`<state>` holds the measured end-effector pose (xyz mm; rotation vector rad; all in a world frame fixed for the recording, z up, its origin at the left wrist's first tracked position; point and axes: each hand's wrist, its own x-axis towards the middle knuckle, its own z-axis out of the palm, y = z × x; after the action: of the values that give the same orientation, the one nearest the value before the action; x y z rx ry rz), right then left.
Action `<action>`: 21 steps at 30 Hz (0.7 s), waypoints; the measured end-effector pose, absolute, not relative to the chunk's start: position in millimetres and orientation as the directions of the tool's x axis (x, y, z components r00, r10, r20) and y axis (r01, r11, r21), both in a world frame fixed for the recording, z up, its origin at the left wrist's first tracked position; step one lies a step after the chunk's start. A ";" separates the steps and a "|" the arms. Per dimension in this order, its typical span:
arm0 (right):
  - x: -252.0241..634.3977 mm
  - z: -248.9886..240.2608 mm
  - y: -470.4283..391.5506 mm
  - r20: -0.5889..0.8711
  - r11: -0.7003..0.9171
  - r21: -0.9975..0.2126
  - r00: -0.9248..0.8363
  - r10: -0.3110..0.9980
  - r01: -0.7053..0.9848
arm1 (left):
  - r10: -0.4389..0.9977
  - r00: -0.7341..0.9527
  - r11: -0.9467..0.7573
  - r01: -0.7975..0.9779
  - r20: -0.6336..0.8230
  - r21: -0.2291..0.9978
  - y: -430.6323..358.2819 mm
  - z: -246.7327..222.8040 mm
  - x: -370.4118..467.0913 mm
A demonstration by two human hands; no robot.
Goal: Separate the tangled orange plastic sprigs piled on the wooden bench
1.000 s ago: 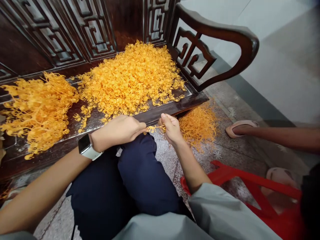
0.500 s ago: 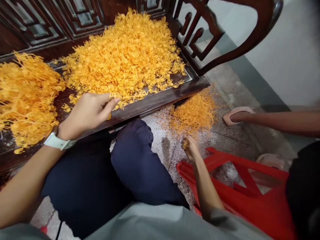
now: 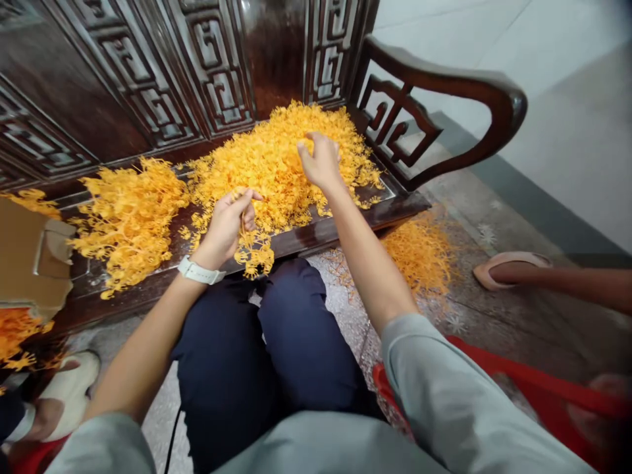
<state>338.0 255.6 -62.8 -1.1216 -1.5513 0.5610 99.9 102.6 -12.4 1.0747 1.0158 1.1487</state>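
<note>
Where the left hand (image 3: 228, 224) pinches: a branched orange sprig (image 3: 255, 253), thumb and fingers closed on it, clawed ends dangling below the grip by the bench's front edge
Right hand (image 3: 322, 160): beyond the left grip and to its right, over the heap, thumb and forefinger parted by a small gap; whether the palm hides a loose piece cannot be told
Sprig feel: probably plastic and very light, thin-stemmed, springy; fine claws likely to catch on neighbours and perhaps snap at the necks
Best hold: likely the stalk near its branching, between fingertips, claws left free; a hard squeeze could bend them
Loose-claw heap (image 3: 276, 168): directly beyond the left grip, spread under the right hand
Tangled sprig heap (image 3: 135, 220): left of the left grip, on the same wooden bench (image 3: 296, 241)
Thin-stalk pile (image 3: 424, 253): on the floor, right of the left grip, past the right forearm
Cardboard box (image 3: 29, 243): far left of the left grip
Armrest (image 3: 496, 95): right of the right hand, bounding that side
Knees (image 3: 296, 309): just nearer the body than the left grip, limiting room below
Red stool (image 3: 528, 378): well right of both grips, near a co-worker's slippered foot (image 3: 508, 271)
</note>
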 end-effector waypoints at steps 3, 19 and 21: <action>309.4 -58.7 248.2 0.391 0.377 -0.911 0.060 0.919 0.166 | 0.993 0.093 0.098 -0.258 -0.077 0.961 104.2 -14.5 97.4; 284.2 -62.7 96.4 0.240 0.236 -0.969 -0.053 0.969 -0.068 | 0.955 0.045 0.273 -0.514 -0.292 0.813 116.7 -17.4 77.7; 277.9 -62.6 106.5 0.239 0.238 -0.971 -0.058 0.969 -0.015 | 0.958 0.123 0.284 -0.489 -0.258 0.824 114.9 -20.2 79.0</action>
<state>277.9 106.5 -62.6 -0.9948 -1.3507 1.0750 79.0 114.9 -20.2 0.6465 0.9060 1.1704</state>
